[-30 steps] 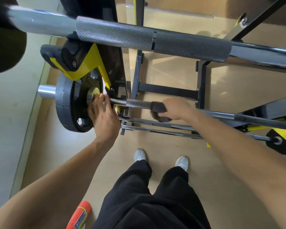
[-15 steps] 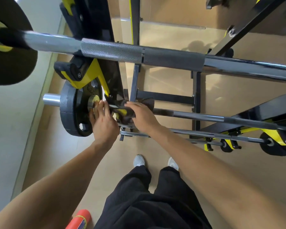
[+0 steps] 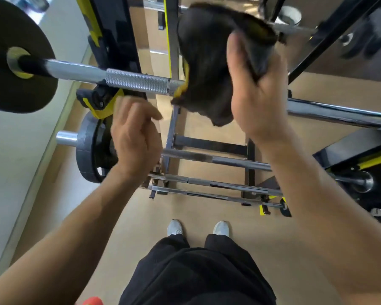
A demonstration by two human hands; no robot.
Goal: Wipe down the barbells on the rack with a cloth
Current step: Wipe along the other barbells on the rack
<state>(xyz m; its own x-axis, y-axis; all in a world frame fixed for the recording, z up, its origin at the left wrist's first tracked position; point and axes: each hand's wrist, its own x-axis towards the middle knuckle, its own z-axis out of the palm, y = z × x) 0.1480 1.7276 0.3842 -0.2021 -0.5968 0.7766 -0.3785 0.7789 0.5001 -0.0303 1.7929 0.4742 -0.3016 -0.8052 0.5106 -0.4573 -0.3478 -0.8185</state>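
Right hand (image 3: 259,100) raised, gripping dark cloth (image 3: 209,62) with yellow edge; cloth bunched, hanging in front of upper barbell (image 3: 136,82) on rack (image 3: 110,36), contact unclear. Left hand (image 3: 134,137) loosely curled, holding nothing, in front of lower barbell (image 3: 220,160) beside its weight plate (image 3: 90,148). Two thinner bars below. Black trousers, white shoes on tan floor (image 3: 123,227). Red object (image 3: 92,301) at bottom edge.

- Left hand (image 3: 136,137), centre-left of the frame: fingers loosely curled, holding nothing.
- Right hand (image 3: 254,91), upper right of centre: raised, fingers gripping the cloth (image 3: 207,62).
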